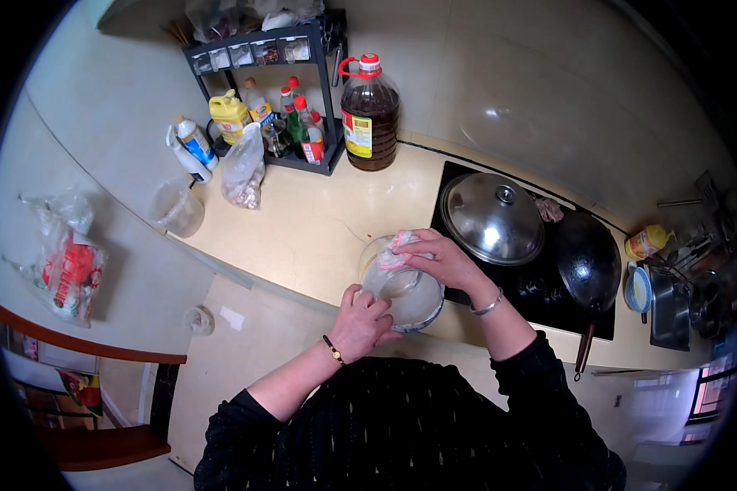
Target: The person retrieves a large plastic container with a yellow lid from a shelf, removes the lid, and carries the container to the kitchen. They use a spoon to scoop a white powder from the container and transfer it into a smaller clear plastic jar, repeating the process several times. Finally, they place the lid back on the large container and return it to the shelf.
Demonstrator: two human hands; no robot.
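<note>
A round bowl [428,316] with a blue-patterned rim stands at the counter's front edge, with a pale, cloudy translucent surface across its top. My right hand [443,261] is over its far side, fingers closed on a crumpled white cloth [399,250] with pink edging. At the near left of the bowl is my left hand [361,322], its fingers curled against the translucent material. Whether they pinch it or the rim is hidden. Behind the bowl, a clear rounded edge [366,253] shows; I cannot tell what it belongs to.
Right of the bowl is a black cooktop [516,294] with a lidded steel pan [491,215] and a black wok [586,264]. Behind stand a large oil jug [370,116] and a dark spice rack [335,141]. A plastic tub [181,212] sits at the counter's left end.
</note>
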